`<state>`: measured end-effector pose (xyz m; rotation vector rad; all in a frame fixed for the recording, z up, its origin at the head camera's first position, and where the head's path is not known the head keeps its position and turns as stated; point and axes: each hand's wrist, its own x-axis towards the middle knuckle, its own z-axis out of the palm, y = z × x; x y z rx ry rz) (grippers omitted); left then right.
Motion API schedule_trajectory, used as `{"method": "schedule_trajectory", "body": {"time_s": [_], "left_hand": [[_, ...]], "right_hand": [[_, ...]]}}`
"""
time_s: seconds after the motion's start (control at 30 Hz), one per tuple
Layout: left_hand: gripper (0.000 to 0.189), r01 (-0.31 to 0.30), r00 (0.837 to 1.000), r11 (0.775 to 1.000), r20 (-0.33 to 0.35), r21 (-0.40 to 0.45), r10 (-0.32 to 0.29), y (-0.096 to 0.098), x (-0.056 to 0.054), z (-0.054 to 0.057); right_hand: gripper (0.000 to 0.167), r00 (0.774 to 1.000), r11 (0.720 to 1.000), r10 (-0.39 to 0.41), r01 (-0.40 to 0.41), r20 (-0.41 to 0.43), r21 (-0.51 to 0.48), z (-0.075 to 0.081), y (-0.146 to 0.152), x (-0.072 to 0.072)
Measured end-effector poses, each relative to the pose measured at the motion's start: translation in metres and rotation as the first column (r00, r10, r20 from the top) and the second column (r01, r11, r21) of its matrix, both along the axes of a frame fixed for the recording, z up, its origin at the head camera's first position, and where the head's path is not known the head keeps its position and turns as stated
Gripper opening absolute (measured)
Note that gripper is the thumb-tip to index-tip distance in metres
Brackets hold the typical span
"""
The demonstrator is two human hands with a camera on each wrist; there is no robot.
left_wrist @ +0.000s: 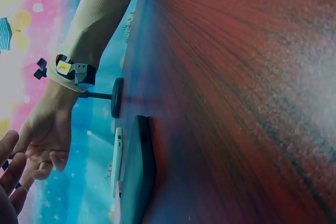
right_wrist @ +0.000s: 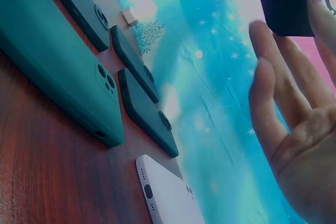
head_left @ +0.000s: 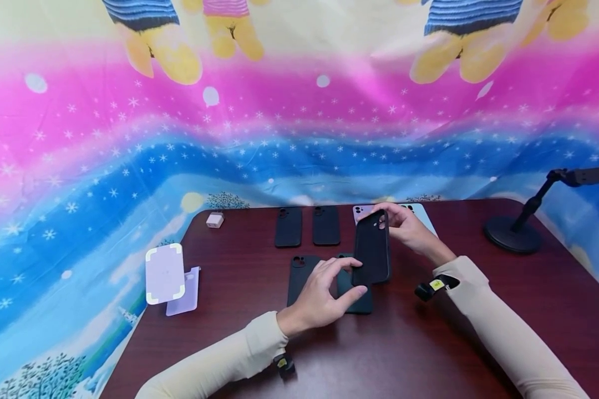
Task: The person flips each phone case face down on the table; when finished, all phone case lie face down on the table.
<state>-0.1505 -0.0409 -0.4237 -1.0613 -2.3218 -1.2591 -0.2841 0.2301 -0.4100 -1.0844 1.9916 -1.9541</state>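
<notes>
A black phone case [head_left: 371, 249] is held up off the table, tilted, with its hollow inner side toward me. My right hand [head_left: 410, 230] grips its upper end by the camera cutout; the right wrist view shows the thumb on the dark case [right_wrist: 286, 3]. At the lower left edge, my left hand [head_left: 319, 293] pinches the case between thumb and index finger. Beneath it lies a dark green phone case [head_left: 358, 305], partly hidden. Another dark case [head_left: 301, 274] lies beside that one, partly behind my left hand.
Two black cases [head_left: 288, 227] [head_left: 326, 225] lie along the back. A lavender case [head_left: 361, 210] and a pale blue case [head_left: 424, 213] are behind my right hand. A white charger [head_left: 215, 220], a lavender stand [head_left: 165, 274] and a black lamp-like base [head_left: 512, 234] stand around the table.
</notes>
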Motion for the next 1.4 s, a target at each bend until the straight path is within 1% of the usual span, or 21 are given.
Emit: {"method": "schedule_trajectory", "body": {"time_s": [0.07,0.13,0.17,0.27,0.37,0.43,0.53,0.67,0.77,0.83,0.97,1.03,1.1,1.2,1.4], "left_hand": [[0.042,0.002,1.000,1.000,-0.006,-0.002,-0.002,0.000,0.000,0.000],[0.043,0.006,1.000,1.000,-0.007,-0.002,-0.006,0.000,0.000,0.000],[0.043,0.008,1.000,1.000,-0.007,-0.002,-0.008,0.000,0.000,0.000],[0.043,0.014,1.000,1.000,-0.010,-0.002,-0.014,0.000,0.000,0.001],[0.043,0.023,1.000,1.000,-0.013,-0.010,-0.023,0.000,0.000,0.001],[0.044,0.031,0.999,0.999,-0.010,-0.018,-0.031,0.000,0.000,0.002],[0.044,0.044,0.999,0.999,-0.012,-0.028,-0.044,-0.001,0.001,0.002],[0.043,0.042,0.999,0.998,-0.023,-0.041,-0.043,-0.001,0.001,0.002],[0.048,0.026,0.999,0.999,-0.040,-0.035,-0.027,-0.001,-0.001,0.002],[0.059,0.011,0.999,1.000,-0.048,-0.014,-0.012,-0.001,-0.003,0.004],[0.093,-0.008,0.998,0.999,-0.066,0.041,0.011,-0.002,-0.006,0.007],[0.106,-0.018,0.997,0.998,-0.071,0.053,0.022,-0.003,-0.006,0.008],[0.112,-0.028,0.996,0.998,-0.078,0.051,0.032,-0.003,-0.007,0.009],[0.115,-0.046,0.995,0.998,-0.087,0.036,0.049,-0.004,-0.007,0.009],[0.109,-0.069,0.992,0.998,-0.108,0.000,0.068,-0.005,-0.006,0.009]], "right_hand": [[0.031,0.999,0.999,0.032,-0.032,0.029,-0.012,0.000,0.000,0.000],[0.033,0.995,0.996,0.084,-0.082,0.056,-0.034,0.001,0.000,0.000],[0.034,0.991,0.992,0.118,-0.114,0.071,-0.050,0.001,-0.001,-0.001],[0.034,0.977,0.979,0.187,-0.176,0.100,-0.104,0.000,-0.002,-0.001],[0.031,0.971,0.969,0.208,-0.190,0.114,-0.157,-0.003,-0.002,-0.001],[0.030,0.970,0.965,0.209,-0.185,0.125,-0.185,-0.006,-0.002,-0.002],[0.029,0.974,0.970,0.188,-0.164,0.128,-0.178,-0.009,-0.001,-0.002],[0.028,0.986,0.986,0.128,-0.114,0.107,-0.124,-0.009,-0.002,-0.002],[0.026,0.991,0.990,0.093,-0.081,0.101,-0.120,-0.008,-0.002,-0.001],[0.028,0.989,0.988,0.089,-0.074,0.114,-0.136,-0.008,-0.002,0.000],[0.037,0.987,0.982,0.090,-0.066,0.135,-0.174,-0.007,-0.001,0.000],[0.038,0.990,0.985,0.070,-0.050,0.123,-0.163,-0.007,0.000,0.000],[0.039,0.993,0.989,0.049,-0.033,0.110,-0.144,-0.007,0.000,0.000],[0.038,0.995,0.992,0.031,-0.019,0.095,-0.125,-0.006,0.001,-0.001],[0.036,0.995,0.991,0.035,-0.022,0.097,-0.134,-0.005,0.001,-0.002]]}}
